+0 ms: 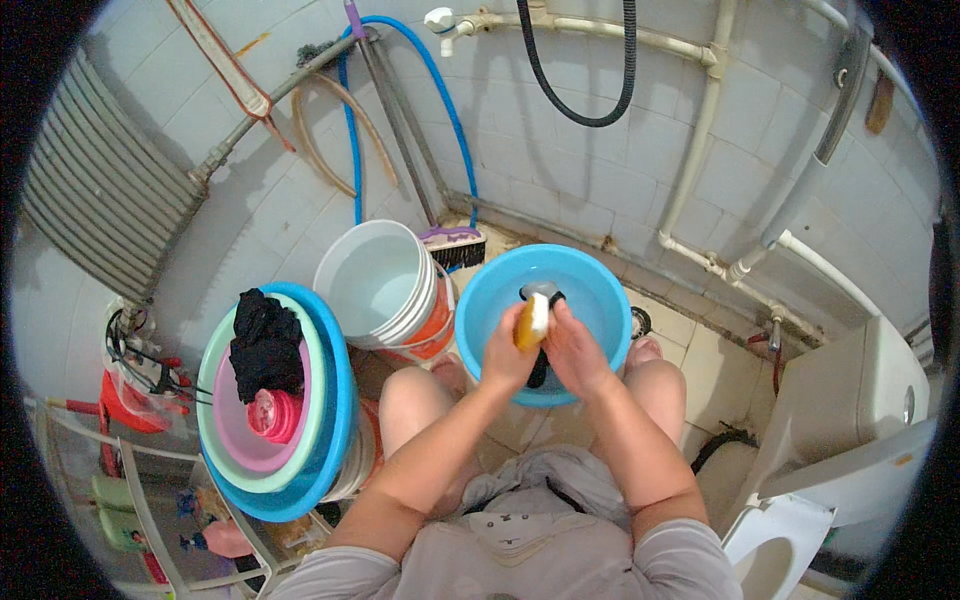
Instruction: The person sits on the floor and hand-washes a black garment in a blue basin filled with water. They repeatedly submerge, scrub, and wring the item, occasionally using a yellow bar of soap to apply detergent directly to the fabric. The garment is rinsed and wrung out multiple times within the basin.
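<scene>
Yellow-and-white block: The yellow-and-white block (531, 323) is held above the blue basin (468, 345), between the two hands; whether it is soap or a brush cannot be told.
Left hand: The left hand (508, 357) has its fingers bent around the block, pinching it along the yellow side.
Right hand: The right hand (578, 352) is just beside the block, fingers extended and close together; whether they press on the block or on something under it cannot be told.
Dark item: A dark item (538, 372) shows below the hands, inside the basin; its kind and lower part are hidden.
Slip risk: The block could shoot out of the grip; the likely cause is wet fingers and a hold on one side only.
Splash risk: Water could go over the rim, if the block or dark item drops, or if a knee or foot knocks the basin standing between the feet.
Floor: The tiled floor (709, 375) could turn slippery if splashed, with a bare foot (645, 350) beside the basin.
Stacked basins: The outer basin (340, 410) appears to sit on a bucket (357, 470); a bump from the left arm could tip it.
Black cloth: The black cloth (267, 345) is piled against the green basin's rim (211, 375) and could slide off, if the stack is jolted.
</scene>
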Action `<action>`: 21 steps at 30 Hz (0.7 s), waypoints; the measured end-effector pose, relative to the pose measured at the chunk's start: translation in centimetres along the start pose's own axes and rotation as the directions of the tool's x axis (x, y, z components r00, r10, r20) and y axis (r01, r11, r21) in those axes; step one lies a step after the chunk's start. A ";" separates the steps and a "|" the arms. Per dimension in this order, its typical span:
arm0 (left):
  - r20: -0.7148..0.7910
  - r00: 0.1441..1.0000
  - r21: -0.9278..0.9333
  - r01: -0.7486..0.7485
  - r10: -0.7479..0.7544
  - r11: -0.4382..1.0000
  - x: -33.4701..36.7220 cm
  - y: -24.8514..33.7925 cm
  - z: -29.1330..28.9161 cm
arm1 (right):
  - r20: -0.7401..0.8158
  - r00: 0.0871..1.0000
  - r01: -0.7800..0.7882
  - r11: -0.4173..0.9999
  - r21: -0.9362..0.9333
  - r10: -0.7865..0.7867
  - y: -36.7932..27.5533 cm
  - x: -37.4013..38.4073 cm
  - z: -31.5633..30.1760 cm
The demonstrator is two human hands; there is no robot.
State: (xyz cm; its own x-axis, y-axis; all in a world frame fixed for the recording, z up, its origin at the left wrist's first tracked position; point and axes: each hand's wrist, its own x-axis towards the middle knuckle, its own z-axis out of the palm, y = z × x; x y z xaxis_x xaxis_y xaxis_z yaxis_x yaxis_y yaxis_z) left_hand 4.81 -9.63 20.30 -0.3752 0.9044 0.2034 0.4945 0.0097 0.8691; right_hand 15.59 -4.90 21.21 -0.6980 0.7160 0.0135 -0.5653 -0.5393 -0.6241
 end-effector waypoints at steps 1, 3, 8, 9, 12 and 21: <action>0.005 1.000 -0.039 0.002 -0.001 0.999 0.1 -0.3 0.0 | -0.025 0.999 0.024 0.998 -0.065 -0.026 -0.6 -0.3 0.8; 0.016 1.000 -0.115 0.006 -0.004 0.993 0.3 -0.8 -0.5 | -0.072 0.996 0.034 0.986 -0.161 -0.046 -0.5 0.0 0.2; 0.177 0.977 -0.201 0.157 -0.122 0.967 0.7 -0.1 -1.9 | -0.235 0.871 0.032 0.527 -0.849 -0.432 1.5 2.2 -6.3; 0.202 0.977 -0.205 0.110 -0.068 0.973 0.2 0.1 -1.6 | -0.185 0.774 0.035 0.332 -0.943 -0.606 2.5 2.5 -6.4; 0.354 0.904 -0.049 0.273 -0.238 0.961 -1.0 2.9 -1.2 | -0.527 0.753 0.326 0.919 -0.222 -0.394 2.4 3.3 -4.5; 0.333 0.927 0.056 -0.202 0.173 0.978 -2.8 4.5 -1.0 | -0.205 0.979 0.052 0.940 0.337 0.019 0.0 2.0 -2.8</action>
State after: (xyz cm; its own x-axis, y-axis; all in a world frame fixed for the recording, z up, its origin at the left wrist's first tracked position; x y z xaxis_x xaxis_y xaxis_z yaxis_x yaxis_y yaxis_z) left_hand 7.32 -12.56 24.12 -0.0011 0.9821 0.1882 0.6028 -0.1495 0.7838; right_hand 15.44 -2.24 19.07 -0.6036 0.7813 -0.1589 -0.7160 -0.6188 -0.3231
